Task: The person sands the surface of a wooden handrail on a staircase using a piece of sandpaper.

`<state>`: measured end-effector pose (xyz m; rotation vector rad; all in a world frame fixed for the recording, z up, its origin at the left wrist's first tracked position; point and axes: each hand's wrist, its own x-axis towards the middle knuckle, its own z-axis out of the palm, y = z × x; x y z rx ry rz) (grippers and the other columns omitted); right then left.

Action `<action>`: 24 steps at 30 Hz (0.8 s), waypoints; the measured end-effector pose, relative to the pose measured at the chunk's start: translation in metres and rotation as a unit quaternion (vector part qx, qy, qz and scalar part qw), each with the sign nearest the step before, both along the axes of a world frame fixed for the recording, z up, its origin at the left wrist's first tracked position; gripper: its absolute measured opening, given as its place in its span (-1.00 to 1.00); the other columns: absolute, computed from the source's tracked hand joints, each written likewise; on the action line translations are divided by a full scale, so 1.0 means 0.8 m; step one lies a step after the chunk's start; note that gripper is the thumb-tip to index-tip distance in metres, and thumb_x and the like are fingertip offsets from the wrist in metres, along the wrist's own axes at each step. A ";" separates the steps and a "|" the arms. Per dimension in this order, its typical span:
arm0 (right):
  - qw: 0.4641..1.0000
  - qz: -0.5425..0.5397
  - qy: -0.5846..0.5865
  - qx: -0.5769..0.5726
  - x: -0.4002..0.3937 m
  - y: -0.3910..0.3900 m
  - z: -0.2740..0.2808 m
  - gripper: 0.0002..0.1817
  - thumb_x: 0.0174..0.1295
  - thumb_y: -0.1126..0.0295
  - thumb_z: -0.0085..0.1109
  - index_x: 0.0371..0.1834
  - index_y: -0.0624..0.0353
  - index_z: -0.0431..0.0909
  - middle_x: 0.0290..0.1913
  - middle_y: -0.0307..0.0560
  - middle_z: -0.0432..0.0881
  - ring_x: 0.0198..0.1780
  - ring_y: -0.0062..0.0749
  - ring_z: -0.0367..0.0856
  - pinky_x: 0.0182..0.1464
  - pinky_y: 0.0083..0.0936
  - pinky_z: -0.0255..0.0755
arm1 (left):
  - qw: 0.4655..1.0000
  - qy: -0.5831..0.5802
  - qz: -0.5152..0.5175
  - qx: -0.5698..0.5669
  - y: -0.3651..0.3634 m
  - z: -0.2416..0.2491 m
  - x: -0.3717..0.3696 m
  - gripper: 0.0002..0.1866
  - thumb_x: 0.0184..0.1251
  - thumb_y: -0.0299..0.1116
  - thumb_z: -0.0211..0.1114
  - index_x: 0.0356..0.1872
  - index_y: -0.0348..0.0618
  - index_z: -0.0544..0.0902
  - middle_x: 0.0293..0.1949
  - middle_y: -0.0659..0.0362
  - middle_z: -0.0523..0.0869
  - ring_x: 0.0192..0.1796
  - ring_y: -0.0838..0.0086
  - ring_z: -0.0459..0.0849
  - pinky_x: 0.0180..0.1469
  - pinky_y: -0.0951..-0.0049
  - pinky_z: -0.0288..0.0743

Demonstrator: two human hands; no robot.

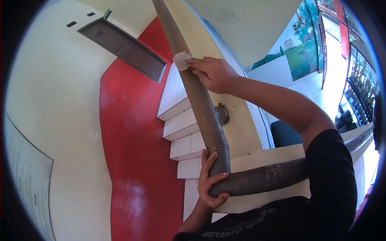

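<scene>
My right hand (215, 74) pinches a small pale, paper-like piece (182, 61) and holds it against the upper stretch of a long brown pipe rail (197, 98). The underside of the piece is hidden. Lower down, my left hand (210, 182) is wrapped round the rail at its bend, where a second brown pipe section (267, 176) runs off to the right. Pale scuffed marks show near the joints. A short bracket (222, 114) joins the rail to the cream wall through a rough dark hole.
White tiled steps (181, 122) run beside the rail. Beyond them stands a red and cream wall (132, 152) with a brown door (124, 46). A printed poster (30, 180) hangs at the left. A painted mural (303, 52) and a dark seat-like object (285, 134) are at the right.
</scene>
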<state>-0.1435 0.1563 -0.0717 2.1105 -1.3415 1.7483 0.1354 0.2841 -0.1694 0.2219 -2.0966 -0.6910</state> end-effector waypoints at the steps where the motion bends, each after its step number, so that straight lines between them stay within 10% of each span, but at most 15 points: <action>1: 0.996 -0.003 -0.039 0.082 0.000 0.010 0.013 -0.73 0.38 0.49 0.18 0.11 0.21 0.66 0.26 0.02 0.67 0.43 -0.19 0.51 0.46 -0.17 0.40 | 1.000 0.002 -0.004 -0.006 -0.004 0.001 -0.001 -0.48 0.21 0.06 0.46 0.03 -0.12 0.75 0.46 -0.41 0.34 0.62 -0.42 -0.05 0.57 -0.33 -0.31; 4: 0.949 0.115 0.196 -0.217 0.006 0.021 -0.036 -0.73 0.35 0.53 0.19 0.09 0.23 0.66 0.25 0.02 0.67 0.39 -0.16 0.56 0.49 -0.01 0.35 | 1.000 0.005 0.005 0.007 0.000 -0.001 0.000 -0.49 0.19 0.03 0.47 0.03 -0.12 0.75 0.47 -0.41 0.34 0.63 -0.42 -0.06 0.57 -0.34 -0.30; 15: 0.941 0.029 0.254 -0.219 -0.025 0.045 -0.091 -0.59 -0.04 0.57 0.34 -0.03 0.16 0.73 0.27 0.04 0.68 0.32 -0.12 0.65 0.43 0.11 0.41 | 1.000 0.011 0.002 0.007 0.003 -0.003 0.000 -0.49 0.18 0.03 0.47 0.01 -0.15 0.76 0.45 -0.41 0.37 0.62 -0.44 -0.03 0.56 -0.34 -0.27; 24: 0.954 0.044 0.180 -0.234 -0.011 0.035 -0.083 -0.60 0.11 0.51 0.34 0.07 0.23 0.66 0.30 0.04 0.64 0.34 -0.17 0.61 0.45 -0.03 0.43 | 1.000 0.010 0.002 0.011 0.000 0.000 0.000 -0.52 0.22 0.05 0.45 -0.02 -0.12 0.76 0.46 -0.38 0.37 0.62 -0.43 -0.06 0.56 -0.36 -0.23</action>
